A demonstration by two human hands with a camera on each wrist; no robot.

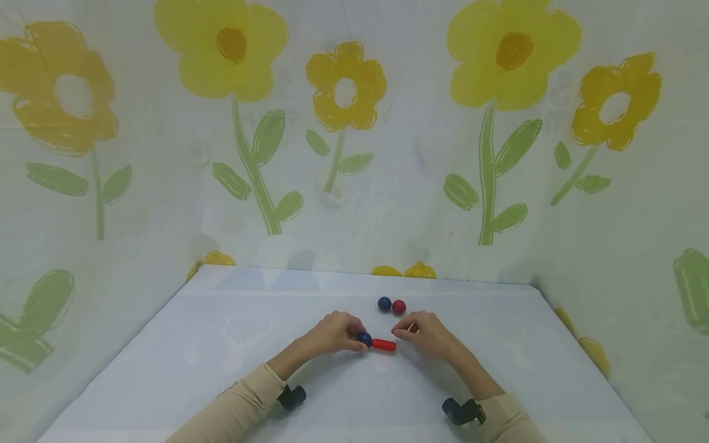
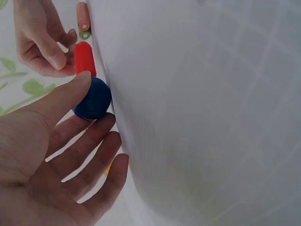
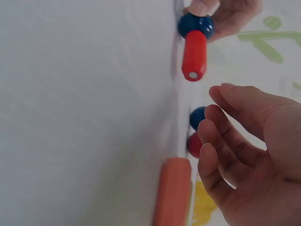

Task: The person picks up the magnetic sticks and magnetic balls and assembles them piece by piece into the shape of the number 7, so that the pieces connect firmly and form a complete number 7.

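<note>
My left hand [image 1: 336,334] pinches a dark blue ball [image 2: 94,100] between thumb and fingers. A short red rod [image 1: 384,345] meets the ball and points toward the right hand; its free end shows a small silvery spot in the right wrist view. My right hand [image 1: 429,334] stands just right of that end, fingers loosely bent, holding nothing in the right wrist view [image 3: 263,150]. Behind the hands, a second blue ball [image 1: 384,304] and a red ball [image 1: 399,307] sit side by side on the white table [image 1: 232,344].
A salmon-coloured rod [image 3: 173,193] lies on the table near the right hand; in the head view I cannot make it out. Next to it in the left wrist view is a small greenish piece [image 2: 84,35]. A flower-printed curtain [image 1: 360,203] surrounds the table.
</note>
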